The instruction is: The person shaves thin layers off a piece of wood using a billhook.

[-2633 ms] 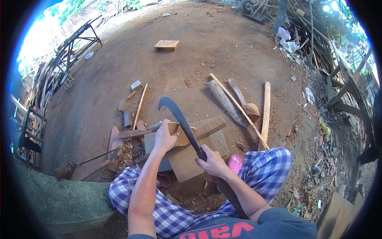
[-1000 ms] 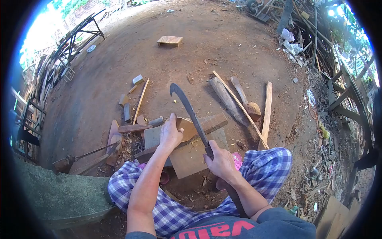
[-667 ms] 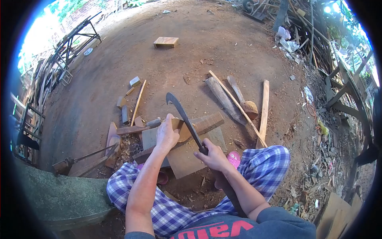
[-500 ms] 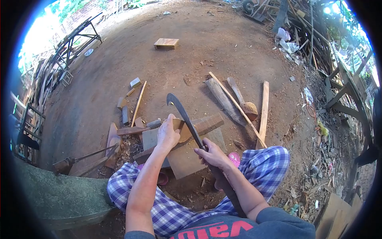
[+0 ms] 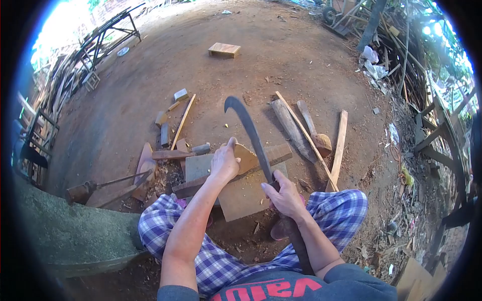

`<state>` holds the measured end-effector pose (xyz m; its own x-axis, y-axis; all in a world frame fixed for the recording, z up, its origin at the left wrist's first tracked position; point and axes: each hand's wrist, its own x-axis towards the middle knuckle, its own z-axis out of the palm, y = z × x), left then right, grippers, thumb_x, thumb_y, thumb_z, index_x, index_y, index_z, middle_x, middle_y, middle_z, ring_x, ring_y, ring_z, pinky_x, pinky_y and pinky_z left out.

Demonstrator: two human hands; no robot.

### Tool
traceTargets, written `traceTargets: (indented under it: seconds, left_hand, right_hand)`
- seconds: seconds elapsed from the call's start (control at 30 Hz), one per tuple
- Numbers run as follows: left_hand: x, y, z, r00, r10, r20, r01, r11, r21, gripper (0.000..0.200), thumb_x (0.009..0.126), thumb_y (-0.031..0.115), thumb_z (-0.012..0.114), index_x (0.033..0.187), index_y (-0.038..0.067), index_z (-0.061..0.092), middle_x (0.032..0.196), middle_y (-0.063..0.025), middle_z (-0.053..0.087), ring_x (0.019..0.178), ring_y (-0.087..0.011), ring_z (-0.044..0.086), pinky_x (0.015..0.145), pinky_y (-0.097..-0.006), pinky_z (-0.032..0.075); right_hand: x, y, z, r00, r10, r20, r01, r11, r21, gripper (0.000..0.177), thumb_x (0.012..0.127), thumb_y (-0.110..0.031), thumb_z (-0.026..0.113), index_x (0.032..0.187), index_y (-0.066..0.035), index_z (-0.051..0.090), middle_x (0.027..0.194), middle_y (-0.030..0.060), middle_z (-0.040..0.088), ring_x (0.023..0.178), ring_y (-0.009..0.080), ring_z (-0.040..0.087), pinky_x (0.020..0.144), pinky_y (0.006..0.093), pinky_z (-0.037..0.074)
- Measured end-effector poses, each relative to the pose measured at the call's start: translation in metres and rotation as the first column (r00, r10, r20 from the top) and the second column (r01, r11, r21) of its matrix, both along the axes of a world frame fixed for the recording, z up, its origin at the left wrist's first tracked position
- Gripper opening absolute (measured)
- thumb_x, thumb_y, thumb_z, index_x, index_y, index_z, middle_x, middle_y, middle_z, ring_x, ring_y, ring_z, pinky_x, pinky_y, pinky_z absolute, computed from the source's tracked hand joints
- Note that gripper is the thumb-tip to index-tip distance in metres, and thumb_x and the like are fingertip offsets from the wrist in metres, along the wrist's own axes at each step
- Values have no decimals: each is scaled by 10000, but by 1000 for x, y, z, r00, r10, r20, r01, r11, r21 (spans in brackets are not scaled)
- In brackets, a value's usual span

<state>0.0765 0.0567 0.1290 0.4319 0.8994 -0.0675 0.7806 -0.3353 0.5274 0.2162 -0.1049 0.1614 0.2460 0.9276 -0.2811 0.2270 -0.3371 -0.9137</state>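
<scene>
My right hand (image 5: 287, 196) is wrapped round the dark handle of a billhook (image 5: 250, 131), its long blade rising and curving to a hooked tip at the upper left. The rear of the handle runs back under my right forearm. My left hand (image 5: 224, 161) grips a piece of light wood (image 5: 245, 158) with a pale cut face, held on edge against a thick wooden beam (image 5: 278, 153). The blade stands just right of that piece. Beneath the beam lies a flat board (image 5: 243, 201) between my feet.
At left are an axe-like tool (image 5: 113, 183), wood blocks (image 5: 165, 134) and a curved grey concrete edge (image 5: 80, 236). A mallet (image 5: 321, 143), a log (image 5: 293, 130) and a wooden strip (image 5: 337, 150) lie right. A wooden box (image 5: 224, 49) sits farther off.
The view has shifted, moving the scene slightly right. The billhook blade has moved right and away from the wood piece, exposing more of its pale face. Both hands keep their grip.
</scene>
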Motion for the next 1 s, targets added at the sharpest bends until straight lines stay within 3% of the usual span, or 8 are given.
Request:
traceTargets:
  seconds: [0.13, 0.23, 0.53, 0.6, 0.77, 0.87, 0.97, 1.0]
  left_hand:
    - [-1, -1, -8, 998, -2, 55, -2, 997, 79, 464, 769, 59, 719, 1154, 80, 460, 1079, -211, 595, 1038, -415, 592, 880, -506, 469]
    - [0, -1, -2, 999, 9, 38, -10, 1000, 24, 469, 765, 60, 724, 1155, 83, 464, 1075, -209, 593, 1041, -410, 592, 881, -504, 467]
    - [6, -4, 8, 999, -27, -37, 27, 1000, -8, 504, 776, 76, 719, 1200, 67, 447, 1097, -245, 605, 1096, -426, 564, 909, -496, 447]
    - [6, -2, 8, 999, -19, -45, 18, 1000, -9, 509, 777, 77, 718, 1207, 68, 447, 1093, -246, 606, 1096, -428, 564, 908, -499, 448]
    - [2, -2, -1, 1000, -21, 8, 21, 1000, 5, 519, 778, 88, 724, 1218, 72, 449, 1084, -253, 608, 1084, -435, 572, 904, -505, 453]
    - [3, -5, 2, 1000, -16, 8, 16, 998, 63, 521, 777, 87, 724, 1216, 77, 444, 1082, -254, 609, 1072, -440, 574, 900, -505, 454]
    - [4, -1, 2, 999, -12, -48, 12, 1000, -12, 514, 776, 80, 720, 1205, 77, 437, 1089, -250, 605, 1078, -437, 568, 902, -501, 452]
    - [3, -4, 0, 999, -20, -39, 21, 999, 25, 510, 770, 68, 723, 1194, 78, 440, 1076, -236, 600, 1049, -427, 582, 889, -501, 461]
  right_hand:
    - [-2, 7, -15, 981, -12, 191, 1, 998, 59, 241, 923, -213, 623, 946, -15, 487, 671, 98, 583, 522, 161, 604, 493, 328, 483]
    - [-5, 15, -43, 978, 22, 209, -12, 999, -53, 234, 907, -186, 602, 978, 0, 479, 667, 174, 599, 593, 268, 643, 562, 413, 495]
    - [15, 8, -57, 957, 51, -287, -64, 997, -37, 261, 920, -245, 629, 937, -23, 493, 670, 51, 581, 526, 125, 605, 461, 283, 487]
    - [11, 5, -46, 990, 28, -139, -32, 999, -32, 249, 929, -236, 621, 916, -22, 493, 663, 56, 581, 525, 129, 605, 464, 293, 487]
    - [8, -3, -5, 999, -25, -27, 25, 999, 31, 234, 915, -207, 632, 927, -23, 487, 662, 94, 594, 535, 168, 617, 478, 336, 485]
    - [0, 4, -38, 987, -6, 160, 11, 999, -34, 263, 895, -210, 613, 1000, -20, 465, 739, 231, 622, 681, 377, 650, 604, 462, 489]
    - [-1, 6, -57, 958, 46, 284, -45, 999, -11, 274, 894, -226, 604, 1011, -21, 464, 772, 251, 628, 731, 420, 643, 639, 484, 488]
    - [-2, 8, -58, 948, 16, 318, -46, 995, 85, 322, 879, -256, 661, 1019, -16, 499, 707, 145, 599, 565, 213, 626, 518, 365, 483]
